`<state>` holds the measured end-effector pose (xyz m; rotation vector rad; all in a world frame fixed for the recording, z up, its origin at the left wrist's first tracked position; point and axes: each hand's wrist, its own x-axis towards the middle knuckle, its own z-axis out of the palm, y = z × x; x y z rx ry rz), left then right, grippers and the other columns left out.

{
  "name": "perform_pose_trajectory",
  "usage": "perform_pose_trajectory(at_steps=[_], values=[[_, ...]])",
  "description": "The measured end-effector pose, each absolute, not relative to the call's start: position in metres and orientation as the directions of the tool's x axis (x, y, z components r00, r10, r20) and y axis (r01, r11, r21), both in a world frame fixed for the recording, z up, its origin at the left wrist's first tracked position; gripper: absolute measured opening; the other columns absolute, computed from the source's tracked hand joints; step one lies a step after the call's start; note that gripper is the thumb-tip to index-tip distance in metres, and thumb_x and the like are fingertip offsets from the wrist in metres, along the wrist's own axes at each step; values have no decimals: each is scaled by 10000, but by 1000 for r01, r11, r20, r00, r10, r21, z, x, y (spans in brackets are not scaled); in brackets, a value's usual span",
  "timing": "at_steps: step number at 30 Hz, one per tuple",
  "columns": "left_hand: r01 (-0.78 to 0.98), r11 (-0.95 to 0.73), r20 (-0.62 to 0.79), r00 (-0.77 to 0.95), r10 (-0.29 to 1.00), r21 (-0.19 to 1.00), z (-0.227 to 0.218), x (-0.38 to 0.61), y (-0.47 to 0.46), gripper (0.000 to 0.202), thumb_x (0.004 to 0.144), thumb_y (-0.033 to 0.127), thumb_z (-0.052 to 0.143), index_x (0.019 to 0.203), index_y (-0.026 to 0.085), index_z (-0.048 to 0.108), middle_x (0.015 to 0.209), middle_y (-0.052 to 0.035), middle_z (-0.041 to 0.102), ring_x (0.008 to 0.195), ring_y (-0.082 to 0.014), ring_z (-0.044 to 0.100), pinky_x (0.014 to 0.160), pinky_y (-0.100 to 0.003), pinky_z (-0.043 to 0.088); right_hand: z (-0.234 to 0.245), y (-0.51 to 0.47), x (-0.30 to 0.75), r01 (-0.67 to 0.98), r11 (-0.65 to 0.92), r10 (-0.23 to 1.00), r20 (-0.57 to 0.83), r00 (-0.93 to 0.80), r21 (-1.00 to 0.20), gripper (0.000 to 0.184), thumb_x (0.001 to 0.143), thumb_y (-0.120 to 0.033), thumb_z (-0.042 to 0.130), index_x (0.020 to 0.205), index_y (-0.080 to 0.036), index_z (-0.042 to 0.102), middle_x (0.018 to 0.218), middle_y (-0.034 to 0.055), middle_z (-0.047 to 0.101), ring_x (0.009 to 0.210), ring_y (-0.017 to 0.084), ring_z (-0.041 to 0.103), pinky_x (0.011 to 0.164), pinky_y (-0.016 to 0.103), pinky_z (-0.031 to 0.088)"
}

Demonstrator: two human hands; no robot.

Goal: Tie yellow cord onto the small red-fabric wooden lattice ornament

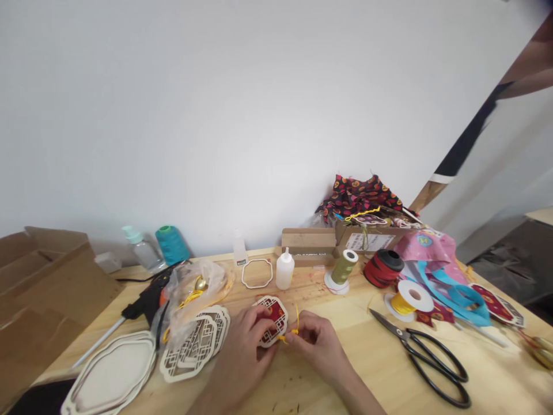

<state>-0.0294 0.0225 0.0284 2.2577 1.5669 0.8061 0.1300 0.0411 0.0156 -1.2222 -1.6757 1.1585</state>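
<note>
My left hand grips a small wooden lattice ornament by its left side. The ornament has a pale scalloped frame with red fabric showing behind the cut-outs. At its lower right edge, my right hand pinches a yellow cord, which looks knotted there; one end sticks up above the fingers. Both hands are close together over the table, and the fingertips partly hide the cord and the ornament's edge. Left of my left hand lie several lattice wooden pieces, partly under a clear plastic bag.
Black-handled scissors lie at right near a yellow cord spool. Behind stand a white squeeze bottle, a green thread spool and a red spool. A glue gun and cardboard box are at left.
</note>
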Motion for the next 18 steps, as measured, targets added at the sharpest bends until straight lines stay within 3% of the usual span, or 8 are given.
perform_pose_trajectory(at_steps=[7, 13, 18], values=[[772, -391, 322, 253, 912, 501, 21, -33, 21, 194, 688, 125, 487, 852, 213, 541, 1067, -75, 500, 985, -224, 491, 800, -380, 435, 15, 37, 137, 479, 402, 878, 181, -443, -780, 113, 635, -124, 527, 641, -181, 625, 609, -10, 512, 531, 87, 469, 456, 160, 343], [775, -441, 361, 294, 885, 452, 21, -35, 19, 208, 711, 147, 506, 883, 234, 586, 1089, -75, 504, 971, -216, 507, 791, -345, 455, 12, 36, 137, 462, 497, 837, 264, -480, -735, 178, 633, -89, 520, 716, -201, 630, 634, -10, 521, 523, 84, 464, 463, 163, 338], [740, -441, 387, 261, 884, 508, 24, -35, 20, 224, 741, 164, 488, 924, 235, 596, 1036, -69, 540, 933, -194, 526, 776, -311, 468, 16, 35, 138, 448, 552, 811, 328, -485, -703, 170, 698, -149, 504, 788, -212, 633, 671, 9, 525, 553, 96, 474, 501, 181, 346]])
